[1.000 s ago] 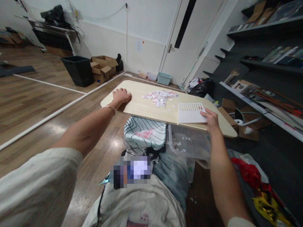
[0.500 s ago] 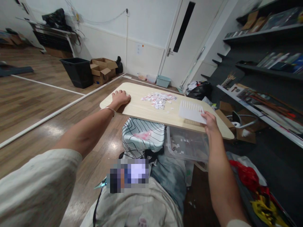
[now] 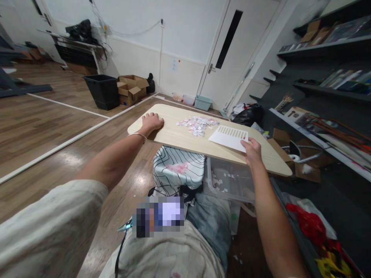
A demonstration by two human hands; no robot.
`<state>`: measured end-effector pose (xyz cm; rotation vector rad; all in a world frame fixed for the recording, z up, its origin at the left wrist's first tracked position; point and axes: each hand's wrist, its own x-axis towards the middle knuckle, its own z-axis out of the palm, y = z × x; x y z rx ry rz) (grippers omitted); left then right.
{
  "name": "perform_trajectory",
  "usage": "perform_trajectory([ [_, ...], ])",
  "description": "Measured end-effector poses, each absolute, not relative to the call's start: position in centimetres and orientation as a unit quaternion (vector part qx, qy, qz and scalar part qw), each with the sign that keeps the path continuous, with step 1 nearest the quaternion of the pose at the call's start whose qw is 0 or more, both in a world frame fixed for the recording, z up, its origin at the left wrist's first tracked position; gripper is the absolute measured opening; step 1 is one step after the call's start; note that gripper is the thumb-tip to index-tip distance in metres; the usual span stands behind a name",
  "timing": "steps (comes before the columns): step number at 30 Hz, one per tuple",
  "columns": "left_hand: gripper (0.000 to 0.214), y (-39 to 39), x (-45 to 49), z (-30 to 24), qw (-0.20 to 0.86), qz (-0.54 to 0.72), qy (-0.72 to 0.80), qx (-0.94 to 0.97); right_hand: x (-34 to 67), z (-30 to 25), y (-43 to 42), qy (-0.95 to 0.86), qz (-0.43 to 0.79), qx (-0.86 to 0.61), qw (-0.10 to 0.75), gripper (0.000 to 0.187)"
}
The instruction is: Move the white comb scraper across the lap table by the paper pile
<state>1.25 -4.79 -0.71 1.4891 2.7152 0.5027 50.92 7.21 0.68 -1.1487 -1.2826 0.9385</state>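
My right hand [image 3: 253, 150] pinches the right corner of a thin white sheet with a row of cut-out slots [image 3: 227, 141]. The sheet is tilted over the right part of a pale wooden tabletop [image 3: 171, 137]; whether its far edge touches the surface I cannot tell. My left hand [image 3: 152, 122] lies on the left end of the tabletop, palm down, holding nothing. A heap of small white and pinkish paper pieces [image 3: 198, 125] is spread between the hands, left of the sheet.
Below the tabletop stands a clear plastic bin [image 3: 223, 178] with some paper pieces in it. A patterned cushion-like item [image 3: 178, 166] is beside it. Dark shelves [image 3: 321, 90] line the right side. A black bin [image 3: 102, 92] and cardboard boxes [image 3: 131, 90] stand on the floor behind.
My right hand has moved the slotted sheet leftward, closer to the paper pieces, and its slotted side now lies flatter. My left hand stays on the tabletop. The whole view has shifted slightly.
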Motion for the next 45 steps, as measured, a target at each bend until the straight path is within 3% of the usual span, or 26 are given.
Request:
perform_trajectory([
  [9,0.077,-4.9,1.4,-0.7,0.004,0.170,0.865,0.472,53.4,2.0,5.8,-0.603,0.274,-0.508,0.551,0.039],
  [18,0.078,-5.0,1.3,-0.6,-0.001,0.155,0.867,0.474,54.1,1.6,6.0,-0.541,0.282,-0.527,0.591,0.034],
  [22,0.077,-5.0,1.3,-0.6,-0.001,0.149,0.867,0.475,54.3,1.4,6.2,-0.566,0.279,-0.529,0.567,0.025],
  [27,0.077,-5.0,1.2,-0.6,0.002,0.157,0.864,0.478,55.5,1.3,5.6,-0.620,0.376,-0.511,0.462,0.041],
  [34,0.076,-5.0,1.3,-0.6,0.001,0.159,0.865,0.475,55.5,1.1,6.3,-0.554,0.394,-0.481,0.553,0.057],
  [38,0.077,-5.1,1.4,-0.5,0.001,0.161,0.864,0.476,54.7,0.2,7.4,-0.552,0.379,-0.493,0.555,0.073],
  [41,0.075,-5.1,1.5,-0.6,-0.001,0.164,0.865,0.474,54.4,-0.1,7.5,-0.580,0.370,-0.510,0.517,0.075],
  [45,0.075,-5.0,1.5,-0.6,0.000,0.163,0.866,0.473,54.8,0.4,6.8,-0.617,0.361,-0.524,0.463,0.063],
])
